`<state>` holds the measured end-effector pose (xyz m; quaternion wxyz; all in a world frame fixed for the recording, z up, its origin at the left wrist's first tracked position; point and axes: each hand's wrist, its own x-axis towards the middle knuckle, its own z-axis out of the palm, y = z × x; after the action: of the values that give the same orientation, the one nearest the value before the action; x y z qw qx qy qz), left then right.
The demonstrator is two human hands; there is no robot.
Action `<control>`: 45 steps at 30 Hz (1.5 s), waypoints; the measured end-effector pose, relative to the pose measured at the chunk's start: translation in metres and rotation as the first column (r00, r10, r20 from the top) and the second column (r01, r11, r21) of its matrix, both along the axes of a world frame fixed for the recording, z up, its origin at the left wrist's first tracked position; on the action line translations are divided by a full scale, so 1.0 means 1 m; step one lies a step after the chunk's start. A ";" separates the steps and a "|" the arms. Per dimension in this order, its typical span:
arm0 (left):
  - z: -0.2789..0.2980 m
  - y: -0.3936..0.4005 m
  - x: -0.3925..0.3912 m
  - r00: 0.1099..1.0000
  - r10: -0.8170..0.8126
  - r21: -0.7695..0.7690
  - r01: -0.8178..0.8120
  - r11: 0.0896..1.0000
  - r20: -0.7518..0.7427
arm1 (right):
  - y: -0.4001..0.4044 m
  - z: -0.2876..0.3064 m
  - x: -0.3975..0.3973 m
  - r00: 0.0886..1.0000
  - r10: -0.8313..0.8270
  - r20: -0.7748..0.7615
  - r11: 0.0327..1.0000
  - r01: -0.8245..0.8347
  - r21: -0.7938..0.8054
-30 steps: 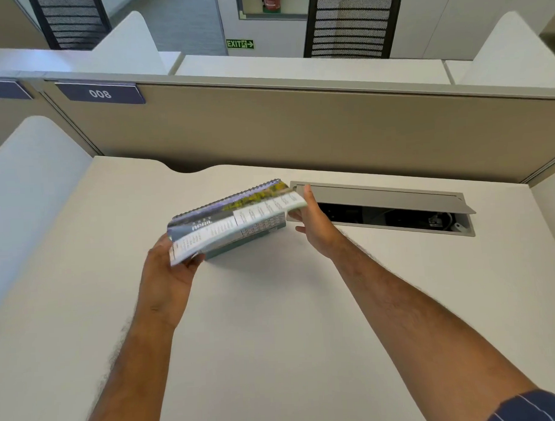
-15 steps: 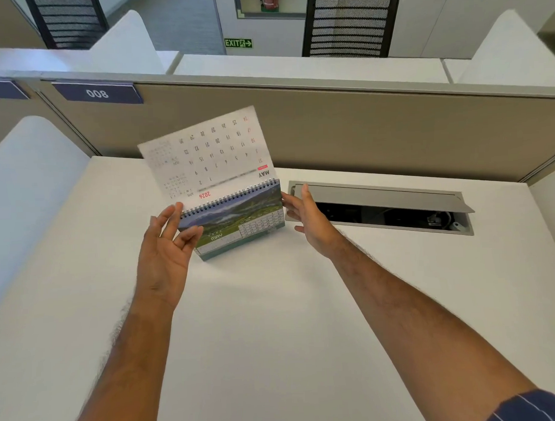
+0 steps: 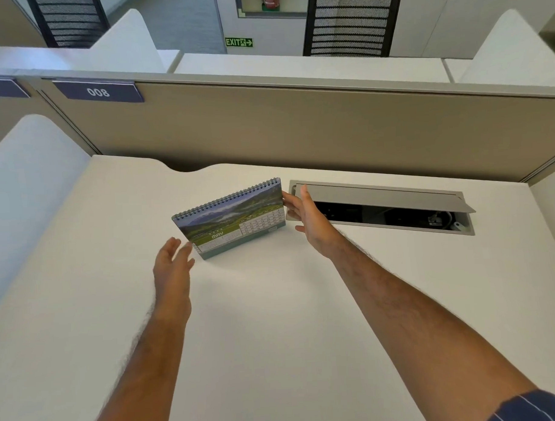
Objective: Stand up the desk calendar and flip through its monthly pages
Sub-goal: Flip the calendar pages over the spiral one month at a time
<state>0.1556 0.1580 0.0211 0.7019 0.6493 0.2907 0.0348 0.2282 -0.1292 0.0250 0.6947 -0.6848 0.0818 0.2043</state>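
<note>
Calendar [image 3: 231,220] stands upright mid-counter [image 3: 273,320] showing MAY, spiral on top; white counter otherwise bare, with a grey cable tray [image 3: 383,206], lid raised, just right of it. Left hand [image 3: 173,270] open, fingers spread, just off the calendar's lower left corner; right hand [image 3: 308,218] open, fingertips at its right edge. Beige partition [image 3: 298,127] behind with tag 008 [image 3: 98,92], mesh chairs [image 3: 351,22] and EXIT sign [image 3: 239,42] beyond.

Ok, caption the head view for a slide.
Desk calendar standing at May, right hand steadying its edge, left hand open beside it.
</note>
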 end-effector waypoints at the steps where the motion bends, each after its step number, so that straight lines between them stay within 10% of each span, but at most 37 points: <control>1: -0.003 -0.002 -0.003 0.999 -0.047 0.014 0.047 0.999 -0.026 | 0.000 0.000 0.000 1.000 0.004 0.001 1.000 -0.004 -0.001; 23: -0.001 -0.017 -0.021 0.999 0.041 0.179 -0.035 0.983 -0.032 | 0.001 0.007 -0.004 1.000 0.001 0.006 0.999 -0.001 -0.036; 45: 0.046 0.005 -0.003 0.968 -0.069 -0.423 0.169 0.890 0.242 | -0.003 0.005 -0.004 0.999 -0.027 0.020 0.997 0.028 -0.065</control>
<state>0.1523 0.1634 0.0669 0.8589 0.4827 0.1709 -0.0037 0.2241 -0.1326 0.0295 0.6755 -0.7078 0.0914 0.1853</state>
